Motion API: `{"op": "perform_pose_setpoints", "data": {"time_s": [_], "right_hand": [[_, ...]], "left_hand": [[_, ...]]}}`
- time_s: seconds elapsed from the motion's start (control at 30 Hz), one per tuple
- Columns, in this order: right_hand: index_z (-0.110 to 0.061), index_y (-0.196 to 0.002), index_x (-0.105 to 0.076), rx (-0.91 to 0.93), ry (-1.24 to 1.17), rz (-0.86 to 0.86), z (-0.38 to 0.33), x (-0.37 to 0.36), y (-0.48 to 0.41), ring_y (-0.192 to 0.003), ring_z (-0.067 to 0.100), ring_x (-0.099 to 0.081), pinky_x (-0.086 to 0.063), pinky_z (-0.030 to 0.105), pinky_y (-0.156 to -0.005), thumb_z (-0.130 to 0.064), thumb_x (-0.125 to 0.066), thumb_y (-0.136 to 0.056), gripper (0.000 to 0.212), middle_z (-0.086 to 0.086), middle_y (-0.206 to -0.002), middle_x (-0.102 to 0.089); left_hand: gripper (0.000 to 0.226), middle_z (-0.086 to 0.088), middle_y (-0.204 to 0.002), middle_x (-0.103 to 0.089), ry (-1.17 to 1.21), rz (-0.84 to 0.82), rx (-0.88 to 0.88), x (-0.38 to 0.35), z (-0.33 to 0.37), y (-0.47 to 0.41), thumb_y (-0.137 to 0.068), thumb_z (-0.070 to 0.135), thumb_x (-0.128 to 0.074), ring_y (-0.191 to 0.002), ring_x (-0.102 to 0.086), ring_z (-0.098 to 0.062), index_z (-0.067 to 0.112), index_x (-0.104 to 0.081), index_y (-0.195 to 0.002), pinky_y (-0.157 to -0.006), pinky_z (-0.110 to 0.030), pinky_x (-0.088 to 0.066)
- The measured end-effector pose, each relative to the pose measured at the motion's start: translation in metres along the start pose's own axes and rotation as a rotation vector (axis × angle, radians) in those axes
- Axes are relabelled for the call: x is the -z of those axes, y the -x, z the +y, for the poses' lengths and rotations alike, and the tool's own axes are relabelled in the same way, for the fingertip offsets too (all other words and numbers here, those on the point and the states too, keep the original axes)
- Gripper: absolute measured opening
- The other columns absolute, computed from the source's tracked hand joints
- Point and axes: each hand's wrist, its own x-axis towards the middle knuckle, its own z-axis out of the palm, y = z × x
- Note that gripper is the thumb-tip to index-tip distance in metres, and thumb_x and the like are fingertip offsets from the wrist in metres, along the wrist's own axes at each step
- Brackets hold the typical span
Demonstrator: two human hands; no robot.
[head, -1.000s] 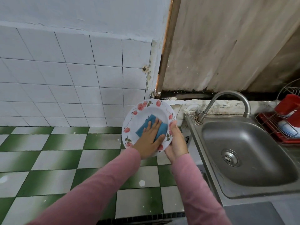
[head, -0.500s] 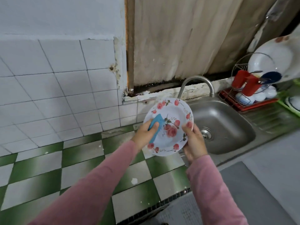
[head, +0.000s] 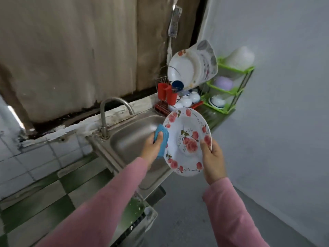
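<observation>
Plate [head: 187, 138] stands tilted on edge over the right side of the sink [head: 128, 139], its right rim pinched by the right hand [head: 213, 163]. The left hand [head: 151, 150] grips the blue sponge [head: 161, 130] against the plate's left rim, so the plate's face lies to the sponge's right.

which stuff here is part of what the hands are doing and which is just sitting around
In the job: flowered plate, held at its edge by the right hand; blue sponge, gripped by the left hand at the plate's left rim.

Lying about: sink, tap, red cups, racked plates, green shelf with bowls.
</observation>
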Motion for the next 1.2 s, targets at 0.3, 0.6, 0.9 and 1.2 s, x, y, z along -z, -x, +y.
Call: {"op": "perform_pose_setpoints", "data": {"time_s": [0.3, 0.6, 0.9, 1.2], "right_hand": [[-0.016, -0.132, -0.062, 0.176, 0.115, 0.088, -0.044, 0.137, -0.091, -0.112, 0.018, -0.066, -0.054, 0.041, -0.099, -0.013, -0.047, -0.105, 0.031, 0.001, -0.119, -0.071], [-0.029, -0.131, -0.060, 0.330, 0.028, 0.024, -0.048, 0.141, -0.202, -0.118, 0.008, -0.062, -0.051, 0.024, -0.099, -0.012, -0.047, -0.105, 0.034, -0.008, -0.124, -0.068], [-0.041, -0.124, -0.055, 0.574, 0.110, -0.093, -0.055, 0.088, -0.355, -0.123, -0.005, -0.053, -0.042, 0.016, -0.104, -0.006, -0.049, -0.103, 0.041, -0.015, -0.129, -0.061], [-0.032, -0.131, -0.052, 0.611, 0.086, -0.285, -0.070, 0.024, -0.480, -0.121, -0.010, -0.049, -0.038, 0.017, -0.106, -0.012, -0.045, -0.105, 0.033, -0.015, -0.126, -0.058]], "left_hand": [[0.040, -0.001, -0.122, -0.060, 0.059, 0.110, -0.094, -0.172, 0.026, -0.062, -0.102, 0.044, -0.043, -0.108, -0.057, -0.020, 0.023, -0.050, -0.135, -0.097, -0.037, -0.046], [0.039, 0.013, -0.102, -0.054, 0.043, 0.262, -0.204, -0.216, 0.048, -0.144, -0.103, 0.041, -0.040, -0.092, -0.052, -0.007, 0.025, -0.046, -0.138, -0.087, -0.030, -0.038], [0.032, 0.014, -0.110, -0.059, 0.153, 0.522, -0.435, -0.230, 0.108, -0.270, -0.104, 0.037, -0.039, -0.095, -0.058, 0.006, 0.028, -0.047, -0.133, -0.082, -0.013, -0.044], [0.040, 0.002, -0.120, -0.056, 0.206, 0.888, -0.563, -0.197, 0.177, -0.379, -0.106, 0.026, -0.039, -0.104, -0.053, -0.009, 0.014, -0.041, -0.144, -0.073, 0.001, -0.037]]}}
